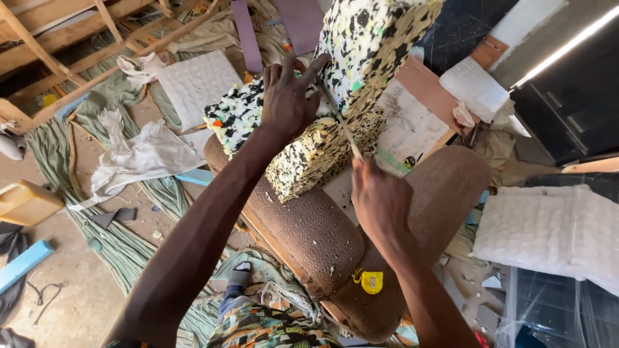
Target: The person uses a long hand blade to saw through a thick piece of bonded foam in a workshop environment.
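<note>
Pressing down near the top middle of the frame, the left hand (288,103) lies spread, fingers apart, on a block of speckled foam (316,151) that rests on the brown padded seat (322,238) in the middle of the picture. The right hand (380,200), just below and to the right, is closed round the handle of a thin blade (338,122) that slants up into the gap between this block and a taller slab of the same speckled foam (371,45) standing at the top of the frame. A small yellow tape measure (371,281) sits on the seat near the lower edge, close to the right forearm. Crumbs of foam are scattered over the brown cover. Around it the floor is crowded: green cloth (122,245) trails down the left side, white rags (138,154) lie upon it, a wooden frame (58,38) fills the upper left corner, and white quilted wadding (548,232) is heaped at the right. A yellow can (26,203) stands at the left edge, and a blue strip (22,264) lies below it.
</note>
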